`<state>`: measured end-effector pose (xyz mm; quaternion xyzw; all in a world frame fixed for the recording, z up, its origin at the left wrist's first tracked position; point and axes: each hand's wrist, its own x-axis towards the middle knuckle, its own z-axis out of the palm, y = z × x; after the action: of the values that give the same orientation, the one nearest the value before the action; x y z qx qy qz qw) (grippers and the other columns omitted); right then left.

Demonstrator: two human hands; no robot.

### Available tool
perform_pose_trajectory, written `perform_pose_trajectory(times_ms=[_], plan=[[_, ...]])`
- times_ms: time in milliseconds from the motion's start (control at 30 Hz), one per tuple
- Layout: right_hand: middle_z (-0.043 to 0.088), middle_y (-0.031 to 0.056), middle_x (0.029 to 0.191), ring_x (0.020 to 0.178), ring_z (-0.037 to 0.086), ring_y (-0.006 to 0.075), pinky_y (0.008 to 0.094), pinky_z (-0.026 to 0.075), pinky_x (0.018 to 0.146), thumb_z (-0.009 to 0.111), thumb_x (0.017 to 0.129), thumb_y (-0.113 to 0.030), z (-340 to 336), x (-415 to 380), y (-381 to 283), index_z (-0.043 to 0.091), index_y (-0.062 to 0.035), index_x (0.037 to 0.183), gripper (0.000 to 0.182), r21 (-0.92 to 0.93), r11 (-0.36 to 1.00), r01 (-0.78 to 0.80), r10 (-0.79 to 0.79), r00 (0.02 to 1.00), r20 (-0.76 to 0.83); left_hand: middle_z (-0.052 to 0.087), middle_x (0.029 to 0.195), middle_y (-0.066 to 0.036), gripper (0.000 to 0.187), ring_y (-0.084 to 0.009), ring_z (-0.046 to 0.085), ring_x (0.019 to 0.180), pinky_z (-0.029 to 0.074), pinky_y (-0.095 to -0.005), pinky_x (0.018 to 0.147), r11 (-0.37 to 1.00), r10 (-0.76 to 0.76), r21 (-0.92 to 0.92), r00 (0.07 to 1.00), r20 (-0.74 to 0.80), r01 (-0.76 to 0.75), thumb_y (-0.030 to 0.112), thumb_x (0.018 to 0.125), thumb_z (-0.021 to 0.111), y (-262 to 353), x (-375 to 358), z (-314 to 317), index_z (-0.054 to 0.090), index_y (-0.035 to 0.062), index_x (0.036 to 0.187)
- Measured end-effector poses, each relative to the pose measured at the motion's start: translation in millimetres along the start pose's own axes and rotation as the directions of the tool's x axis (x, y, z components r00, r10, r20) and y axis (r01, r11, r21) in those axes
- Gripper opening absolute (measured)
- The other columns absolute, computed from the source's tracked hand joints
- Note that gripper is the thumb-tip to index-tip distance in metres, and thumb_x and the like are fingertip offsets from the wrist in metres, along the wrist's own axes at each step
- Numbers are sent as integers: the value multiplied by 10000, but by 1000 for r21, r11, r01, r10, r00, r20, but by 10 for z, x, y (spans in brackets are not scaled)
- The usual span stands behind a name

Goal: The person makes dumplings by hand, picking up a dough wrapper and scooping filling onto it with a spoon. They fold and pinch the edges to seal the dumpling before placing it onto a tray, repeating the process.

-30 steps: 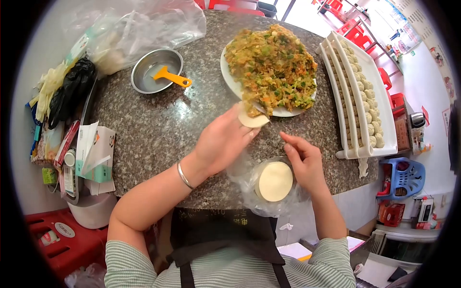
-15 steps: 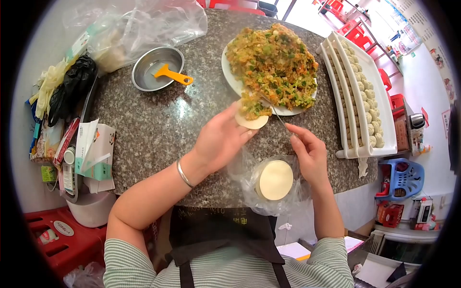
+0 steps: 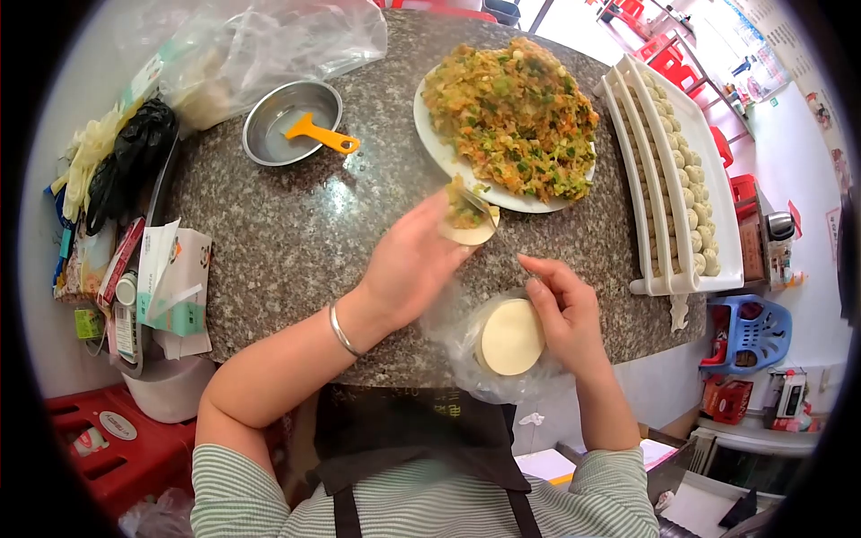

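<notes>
In my left hand (image 3: 408, 255) lies a round dough wrapper (image 3: 469, 235), cupped in the fingers with chopped filling (image 3: 464, 212) on it. My right hand (image 3: 565, 314) pinches the handle of a thin metal spoon (image 3: 484, 209), whose bowl presses against the filling on the wrapper. Just beyond them is a white plate (image 3: 432, 148) heaped with a chopped orange and green vegetable mix (image 3: 511, 121). A stack of pale round wrappers (image 3: 513, 337) sits in clear plastic (image 3: 466, 363) below and left of my right hand.
Stacked white trays (image 3: 659, 285) at the right hold rows of pleated dough pieces (image 3: 689, 179). A metal bowl (image 3: 260, 134) with a yellow-handled scraper (image 3: 325, 136) stands at the left back. Plastic bags (image 3: 269, 49) and a tissue box (image 3: 190, 269) line the left side of the speckled table (image 3: 269, 224).
The spoon has moved off the plate's edge and now lies over the filling on the wrapper. My right hand has shifted slightly left and down; the left hand stays nearly in place.
</notes>
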<state>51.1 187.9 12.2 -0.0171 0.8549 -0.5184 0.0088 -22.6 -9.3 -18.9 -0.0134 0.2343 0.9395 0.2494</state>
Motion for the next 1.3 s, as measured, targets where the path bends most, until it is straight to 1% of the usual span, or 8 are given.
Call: perform_pose_trajectory(times_ms=[167,267,333,467,533,1033,1167,1300], plan=[[506,-43,668,608,425,35,211,354,542,557,948,-42,-158,25,12,630,-21,1204,267,191,979,-64,56,997,44,559,1300,-124,364,-225,530,1224,422,-396,1064,999,19,45,999,-47,-17,225,1036,416,116,-17,70,483,-12,1304],[517,-43,676,604,430,39,212,355,533,569,938,-40,-137,54,19,646,-31,1201,274,77,997,-5,2,999,34,563,1283,-127,359,-223,536,1210,428,-400,1059,998,28,60,999,-46,-25,234,1037,419,173,-25,114,494,-14,1285],[522,-40,682,605,429,40,211,351,531,580,926,-38,-114,83,-34,669,-40,1183,272,-182,958,220,-230,972,-36,562,1277,-125,361,-221,537,1204,427,-400,1060,997,28,78,998,-47,-24,238,1037,422,185,-27,102,494,-13,1287],[525,-38,690,608,426,41,207,345,531,587,918,-38,-119,105,12,682,-37,1167,267,-192,955,224,-226,974,13,557,1263,-114,363,-217,540,1191,430,-396,1056,992,78,107,996,-41,-73,246,1035,436,202,-8,82,501,-10,1284],[531,-40,696,616,425,37,204,341,534,582,922,-37,-175,67,-12,674,-30,1176,270,-36,999,23,-24,999,-43,555,1261,-112,363,-214,540,1189,430,-393,1056,990,86,117,996,-31,-82,250,1035,440,202,-15,76,504,-8,1282],[515,-48,662,599,409,36,213,338,533,607,913,-49,-125,158,30,676,-38,1175,271,7,1000,22,-21,1000,-14,573,1274,-92,361,-197,547,1202,426,-381,1065,990,65,127,998,2,-64,240,1027,468,217,21,93,492,11,1305],[526,-30,667,600,414,41,217,336,532,609,907,-41,-215,164,92,681,-46,1168,271,-9,1000,21,-22,999,-46,588,1258,-98,410,-180,581,1152,467,-324,1013,921,177,350,984,7,-168,112,972,565,180,5,87,458,-12,1348],[622,42,752,622,547,132,271,442,600,636,883,-43,-199,274,124,690,-50,1134,257,-333,941,61,-108,986,-125,616,1216,-109,490,-149,624,1058,517,-253,902,851,218,483,975,33,-207,26,923,621,182,-45,131,440,-33,1374]])
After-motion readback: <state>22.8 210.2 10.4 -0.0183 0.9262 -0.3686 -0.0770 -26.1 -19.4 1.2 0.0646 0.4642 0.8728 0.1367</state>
